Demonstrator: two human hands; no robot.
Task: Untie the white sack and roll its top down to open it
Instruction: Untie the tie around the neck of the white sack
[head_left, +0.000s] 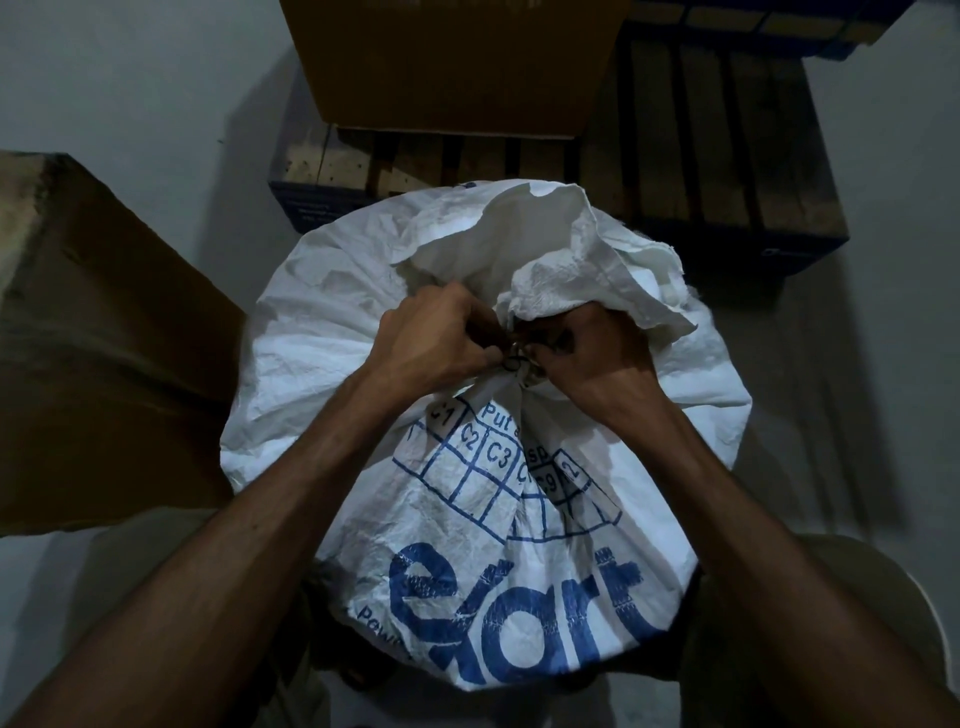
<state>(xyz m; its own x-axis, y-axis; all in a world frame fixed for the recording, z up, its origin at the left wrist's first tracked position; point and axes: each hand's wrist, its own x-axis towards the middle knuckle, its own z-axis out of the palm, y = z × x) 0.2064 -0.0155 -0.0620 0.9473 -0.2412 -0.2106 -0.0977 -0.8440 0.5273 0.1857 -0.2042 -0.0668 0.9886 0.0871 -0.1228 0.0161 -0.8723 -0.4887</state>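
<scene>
A full white woven sack (332, 332) with blue lettering and a blue grid stands right below me. Its neck is gathered and bound at a dark tie (515, 358) in the middle. The loose top of the sack (571, 249) flares out crumpled beyond the tie. My left hand (436, 343) pinches the tie from the left, fingers closed on it. My right hand (587, 358) grips the tie and the bunched neck from the right. The knot itself is mostly hidden by my fingers.
A large cardboard box (104, 332) stands at the left, close to the sack. Another cardboard box (452, 62) rests on a wooden pallet (727, 156) behind the sack. Grey floor (883, 364) shows on the right. My knees flank the sack at the bottom.
</scene>
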